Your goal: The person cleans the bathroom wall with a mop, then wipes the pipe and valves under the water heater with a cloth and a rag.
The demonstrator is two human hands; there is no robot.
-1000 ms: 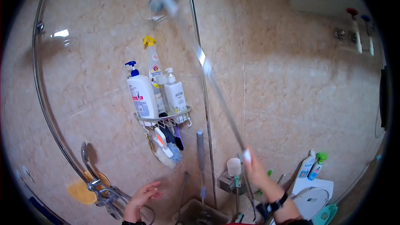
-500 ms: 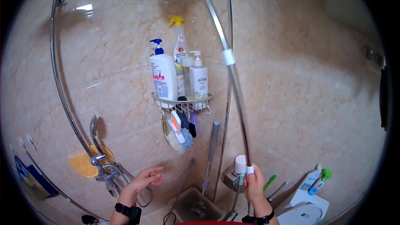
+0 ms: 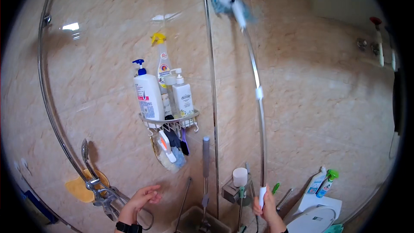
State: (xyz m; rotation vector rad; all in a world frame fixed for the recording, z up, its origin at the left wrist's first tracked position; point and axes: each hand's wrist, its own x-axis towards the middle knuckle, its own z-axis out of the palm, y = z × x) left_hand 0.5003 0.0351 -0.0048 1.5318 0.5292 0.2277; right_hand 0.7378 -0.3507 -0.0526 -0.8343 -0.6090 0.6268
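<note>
A long flat mop has a silver pole (image 3: pixel 256 69) with white joints, and my right hand (image 3: pixel 267 203) is wrapped round its white lower grip. Its blue-and-white mop head (image 3: pixel 222 1) is raised high by the tiled wall, to the right of a vertical metal edge; the cloth is slightly blurred. Out to the left, my left hand (image 3: pixel 145 197) hangs with loosely bent fingers and nothing in it. Behind that hand are the shower mixer (image 3: pixel 103 198) and its hose.
A corner rack (image 3: pixel 172 121) carries several bottles, with brushes and a bath puff (image 3: pixel 174 162) hanging below. A grey-handled mop (image 3: pixel 206 155) stands in a bucket (image 3: pixel 217 225). A toilet (image 3: pixel 312 220) with two cleaner bottles on its tank is at right; a toilet-roll holder (image 3: pixel 235 192) is on the wall.
The mop head has swung right and lower into fuller view, and the pole now leans less. My left fingers have curled a little. The whole view has shifted toward the right.
</note>
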